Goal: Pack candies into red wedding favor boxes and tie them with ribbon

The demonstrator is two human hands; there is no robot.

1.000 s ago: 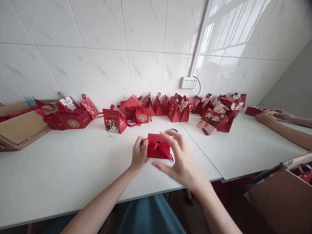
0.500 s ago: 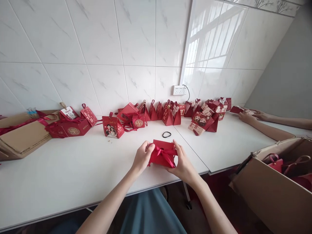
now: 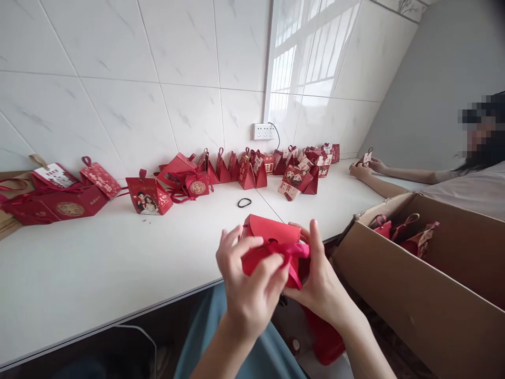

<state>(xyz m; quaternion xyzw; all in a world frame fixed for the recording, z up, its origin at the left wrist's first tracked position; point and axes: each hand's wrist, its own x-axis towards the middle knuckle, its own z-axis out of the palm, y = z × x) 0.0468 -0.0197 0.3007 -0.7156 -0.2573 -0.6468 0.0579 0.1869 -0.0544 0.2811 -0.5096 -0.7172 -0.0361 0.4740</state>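
A small red gift box (image 3: 273,228) with a rounded flap is off the table's front edge, above my lap. A shiny crimson ribbon bow (image 3: 296,250) crosses its front. My right hand (image 3: 321,281) grips the box from the right, thumb up along its side and fingers beneath. In front of the box, my left hand (image 3: 246,281) is bent over the bow, its thumb and a finger at the ribbon. Slight blur and the fingers themselves hide part of that grasp.
On the white table (image 3: 118,268) lies a black elastic loop (image 3: 244,202). Finished-looking red gift boxes (image 3: 248,171) line the wall below a power strip (image 3: 265,131). A cardboard carton (image 3: 410,295) with red boxes stands at right. Beyond it, a co-worker's hands (image 3: 363,168) hold a small box.
The view has turned right. The red box has come off the tabletop, closer to me, and tilted. My left hand has shifted from the box's left side to the bow.
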